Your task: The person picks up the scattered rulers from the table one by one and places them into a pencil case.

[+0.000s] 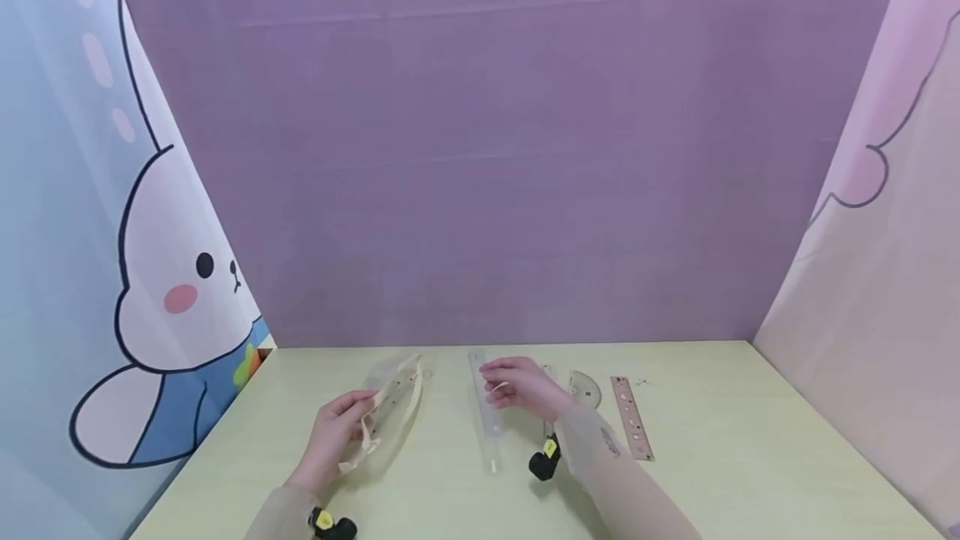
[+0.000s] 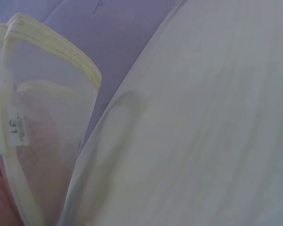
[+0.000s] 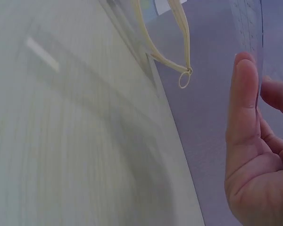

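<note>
My left hand (image 1: 337, 432) grips a see-through zip pouch (image 1: 412, 413) with cream zipper edging, held up off the table with its mouth apart. In the left wrist view the pouch (image 2: 52, 113) shows a small white label printed 31. Something dark-marked shows through its side, too blurred to name. A clear ruler (image 1: 480, 373) is pinched between thumb and fingers of my right hand (image 1: 528, 386), raised above the table beside the pouch. In the right wrist view the thumb lies flat along the clear ruler (image 3: 249, 23), and the zipper's pull ring (image 3: 184, 80) hangs nearby.
Right of the ruler, a clear protractor (image 1: 585, 388) and a pinkish ruler with cut-outs (image 1: 632, 419) lie on the pale table (image 1: 720, 457). Another clear strip (image 1: 547, 372) is partly covered by my right hand. A purple cloth (image 1: 510, 148) stands behind the table.
</note>
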`<move>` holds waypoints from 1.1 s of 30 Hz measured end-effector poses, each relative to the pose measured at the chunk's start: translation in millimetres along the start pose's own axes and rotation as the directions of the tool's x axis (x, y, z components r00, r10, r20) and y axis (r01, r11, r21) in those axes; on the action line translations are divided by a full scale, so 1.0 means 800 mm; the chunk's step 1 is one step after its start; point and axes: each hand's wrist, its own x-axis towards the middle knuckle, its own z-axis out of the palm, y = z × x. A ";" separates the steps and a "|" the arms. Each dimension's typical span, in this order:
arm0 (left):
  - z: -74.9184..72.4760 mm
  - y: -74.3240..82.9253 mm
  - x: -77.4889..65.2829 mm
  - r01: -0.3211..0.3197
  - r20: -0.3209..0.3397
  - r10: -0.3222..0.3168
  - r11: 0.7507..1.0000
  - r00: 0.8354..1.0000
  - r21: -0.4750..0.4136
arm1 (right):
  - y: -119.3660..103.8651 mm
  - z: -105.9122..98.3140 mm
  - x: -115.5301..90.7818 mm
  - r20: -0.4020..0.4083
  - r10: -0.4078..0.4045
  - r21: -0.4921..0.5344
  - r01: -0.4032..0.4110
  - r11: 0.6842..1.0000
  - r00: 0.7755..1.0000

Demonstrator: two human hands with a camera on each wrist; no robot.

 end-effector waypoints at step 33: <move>0.001 -0.001 0.001 0.004 0.014 -0.003 0.998 1.000 -0.067 | -0.005 0.050 0.042 0.010 0.074 0.000 -0.074 0.997 0.997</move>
